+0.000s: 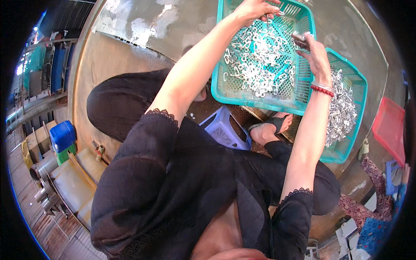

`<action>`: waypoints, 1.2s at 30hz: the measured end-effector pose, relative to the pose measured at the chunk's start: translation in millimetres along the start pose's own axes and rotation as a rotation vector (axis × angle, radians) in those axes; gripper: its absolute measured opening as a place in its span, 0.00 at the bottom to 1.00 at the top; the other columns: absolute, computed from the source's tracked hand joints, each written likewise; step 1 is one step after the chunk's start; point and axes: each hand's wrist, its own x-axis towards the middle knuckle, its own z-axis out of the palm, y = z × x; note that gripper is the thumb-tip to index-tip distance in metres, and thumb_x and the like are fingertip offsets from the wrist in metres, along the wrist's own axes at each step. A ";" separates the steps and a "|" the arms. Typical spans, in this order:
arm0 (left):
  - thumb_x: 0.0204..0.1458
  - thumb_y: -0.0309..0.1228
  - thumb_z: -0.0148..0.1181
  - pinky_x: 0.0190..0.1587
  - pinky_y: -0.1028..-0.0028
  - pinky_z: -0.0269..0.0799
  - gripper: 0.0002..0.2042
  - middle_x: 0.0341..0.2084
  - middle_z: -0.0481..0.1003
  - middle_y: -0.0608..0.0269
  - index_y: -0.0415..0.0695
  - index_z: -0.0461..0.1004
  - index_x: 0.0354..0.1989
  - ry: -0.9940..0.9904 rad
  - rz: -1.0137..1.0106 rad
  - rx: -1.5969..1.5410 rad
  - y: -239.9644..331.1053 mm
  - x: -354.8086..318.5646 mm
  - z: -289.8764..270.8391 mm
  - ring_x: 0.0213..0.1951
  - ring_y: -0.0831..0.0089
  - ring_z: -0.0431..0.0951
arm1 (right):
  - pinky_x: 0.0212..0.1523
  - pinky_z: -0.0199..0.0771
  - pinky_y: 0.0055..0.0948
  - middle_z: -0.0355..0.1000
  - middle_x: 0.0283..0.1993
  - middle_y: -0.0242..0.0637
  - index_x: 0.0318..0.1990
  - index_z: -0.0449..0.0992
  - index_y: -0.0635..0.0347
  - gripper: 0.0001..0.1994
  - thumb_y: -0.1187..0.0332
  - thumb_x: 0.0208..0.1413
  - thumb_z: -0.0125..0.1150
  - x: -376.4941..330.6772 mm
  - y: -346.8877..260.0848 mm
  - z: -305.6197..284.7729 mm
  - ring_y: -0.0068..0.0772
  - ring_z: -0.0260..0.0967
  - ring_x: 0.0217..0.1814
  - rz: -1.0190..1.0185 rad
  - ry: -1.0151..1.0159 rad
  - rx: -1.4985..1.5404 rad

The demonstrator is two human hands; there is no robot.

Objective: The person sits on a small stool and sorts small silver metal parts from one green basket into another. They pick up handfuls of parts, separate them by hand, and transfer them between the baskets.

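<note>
A teal plastic basket (214, 86) in front of me holds a heap of small bent metal hooks (260, 56). Over its far part, my left hand (255, 12) has its fingers closed around a small shiny metal hook (281, 13). My right hand (317, 58), with a red bead bracelet at the wrist, is above the basket's right side. Its thumb stands apart from the other fingers, which are bent around a greyish, shiny piece too small to name. To the right, a second teal basket (362, 112), partly under the first one's edge, holds more metal hooks (342, 108).
A lavender plastic stool (225, 130) stands below the near basket edge, beside my sandalled foot (264, 133). A red plastic basket (390, 128) lies at far right, near patterned cloth (377, 190). At left are a blue container (63, 135) and metal pipes (43, 169).
</note>
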 end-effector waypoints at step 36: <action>0.34 0.27 0.64 0.56 0.55 0.56 0.34 0.56 0.56 0.50 0.59 0.61 0.55 -0.284 0.073 1.309 -197.4 -89.9 34.1 0.56 0.46 0.56 | 0.44 0.68 0.39 0.69 0.38 0.52 0.47 0.65 0.66 0.20 0.74 0.41 0.53 -2.7 132.6 39.8 0.49 0.68 0.41 -0.218 0.284 -0.150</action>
